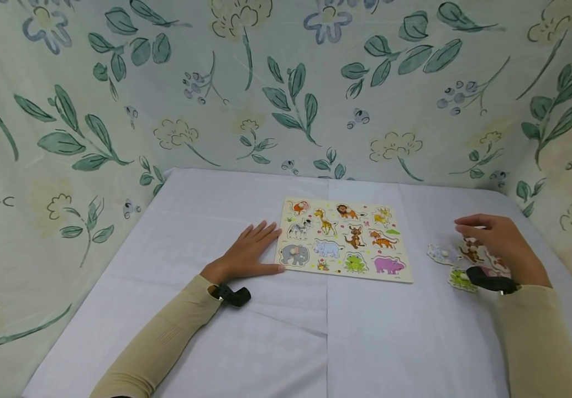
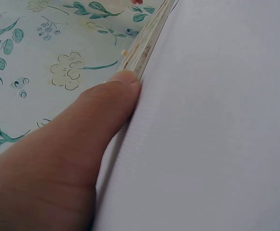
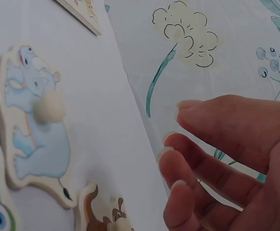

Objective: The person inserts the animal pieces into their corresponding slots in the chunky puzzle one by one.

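Observation:
The wooden animal board (image 1: 337,271) lies flat on the white cloth. My left hand (image 1: 247,253) rests with spread fingers at its left edge; in the left wrist view the thumb (image 2: 106,103) touches the board's side (image 2: 147,53). My right hand (image 1: 504,243) hovers over a group of loose animal pieces, holding nothing, fingers bent loosely with a gap from the thumb (image 3: 226,168). Around it lie a blue rhino piece (image 1: 442,254) with a knob (image 3: 48,108), a green frog piece (image 1: 461,279) and a brown kangaroo piece (image 1: 472,251). The elephant (image 1: 294,254) on the board shows a knob.
A white cloth (image 1: 390,337) covers the table, with a crease running front to back. Floral fabric (image 1: 266,110) hangs behind and at the sides. Further pieces lie partly hidden beneath my right hand. Black wrist cameras (image 1: 234,296) sit on both wrists.

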A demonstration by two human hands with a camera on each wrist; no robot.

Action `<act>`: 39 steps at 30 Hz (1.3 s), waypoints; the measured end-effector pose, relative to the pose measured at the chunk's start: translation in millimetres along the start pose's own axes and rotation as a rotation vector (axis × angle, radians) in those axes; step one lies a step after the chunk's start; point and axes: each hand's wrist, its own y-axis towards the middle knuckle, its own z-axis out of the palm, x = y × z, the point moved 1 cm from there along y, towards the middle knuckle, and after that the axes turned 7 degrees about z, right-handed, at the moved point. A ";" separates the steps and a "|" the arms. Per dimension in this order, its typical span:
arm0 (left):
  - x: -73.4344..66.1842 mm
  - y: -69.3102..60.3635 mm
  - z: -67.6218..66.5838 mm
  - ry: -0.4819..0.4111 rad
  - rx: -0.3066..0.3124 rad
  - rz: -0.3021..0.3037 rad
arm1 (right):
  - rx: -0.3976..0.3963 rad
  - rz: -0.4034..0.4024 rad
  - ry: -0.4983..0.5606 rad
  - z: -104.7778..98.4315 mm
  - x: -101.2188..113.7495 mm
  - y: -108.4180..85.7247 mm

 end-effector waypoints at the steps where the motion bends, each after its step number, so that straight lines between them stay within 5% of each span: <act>1: 0.1 -0.1 0.3 -0.002 0.000 -0.001 | -0.001 0.008 -0.001 -1.0 -1.1 0.1; 7: 1.5 -0.5 2.5 0.006 -0.006 0.003 | 0.013 0.045 -0.014 -5.7 -7.0 -0.6; 14: 1.3 -0.8 2.4 0.000 -0.004 0.004 | -0.012 -0.048 -0.060 -9.8 -14.5 -1.4; 39: 1.0 -0.3 1.9 0.001 -0.004 0.012 | 0.062 -0.055 -0.079 -16.1 -27.0 -3.0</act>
